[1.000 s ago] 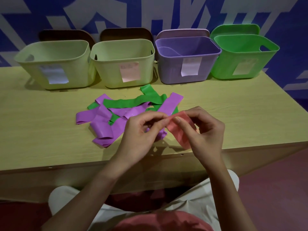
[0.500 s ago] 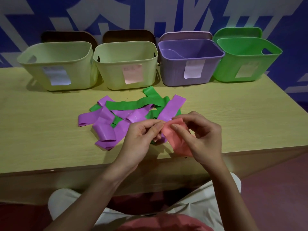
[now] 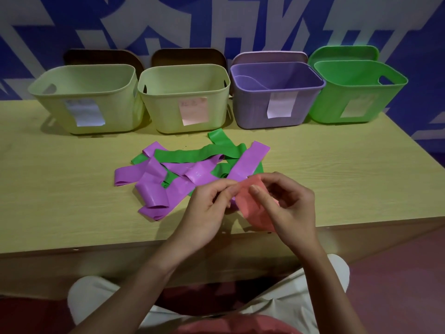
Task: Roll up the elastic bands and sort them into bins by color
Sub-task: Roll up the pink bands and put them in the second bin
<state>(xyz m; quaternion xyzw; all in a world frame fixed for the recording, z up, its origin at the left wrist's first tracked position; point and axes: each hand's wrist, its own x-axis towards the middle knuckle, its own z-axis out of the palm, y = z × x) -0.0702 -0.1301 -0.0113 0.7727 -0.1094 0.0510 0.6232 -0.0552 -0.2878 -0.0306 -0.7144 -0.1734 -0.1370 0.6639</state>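
Note:
A pink elastic band (image 3: 252, 206) hangs between both hands above the table's front edge. My left hand (image 3: 207, 213) pinches its upper left end. My right hand (image 3: 289, 208) pinches it from the right, thumb lying across the band. Behind the hands, a tangled pile of purple bands (image 3: 156, 186) and green bands (image 3: 199, 153) lies on the wooden table (image 3: 60, 184). Along the back stand a pale yellow bin with a white label (image 3: 84, 100), a pale yellow bin with a pink label (image 3: 185, 97), a purple bin (image 3: 277, 95) and a green bin (image 3: 356, 92).
Bin lids lean upright against the blue and white wall behind each bin. My knees in light trousers show under the table's front edge (image 3: 96, 247). A red floor lies to the right of the table.
Both hands have kept their hold on the pink band and shifted their fingers slightly along its top end. The pile and bins have not moved.

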